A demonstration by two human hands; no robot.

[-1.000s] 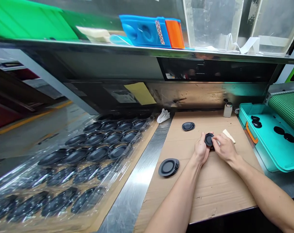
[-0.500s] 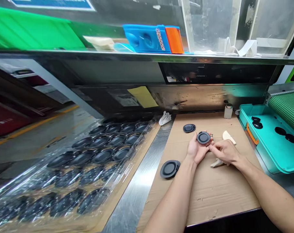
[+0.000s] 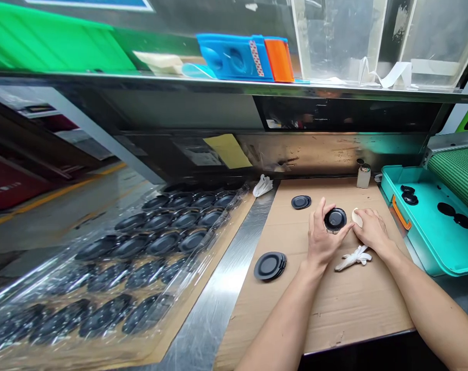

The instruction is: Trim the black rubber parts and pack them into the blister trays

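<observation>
My left hand (image 3: 322, 234) grips a round black part (image 3: 335, 220) by its rim, between thumb and fingers, above the cardboard. Beside it, my right hand (image 3: 370, 226) is closed on a cream-coloured pad (image 3: 356, 217), close to the part. A crumpled white glove (image 3: 353, 258) lies just below the hands. Farther back on the cardboard rests a small stack of black discs (image 3: 301, 202). Another stack of larger black discs (image 3: 270, 266) sits at the left edge of the cardboard.
At left, clear plastic trays (image 3: 187, 242) hold several black discs. A teal bin (image 3: 431, 226) with some black parts stands at right. A small bottle (image 3: 363, 176) is at the back of the cardboard (image 3: 357, 309). A metal shelf (image 3: 226, 87) crosses above.
The black part has been turned over and is now held by its rim in my left hand. My right hand has moved up and right and taken hold of the cream pad.
</observation>
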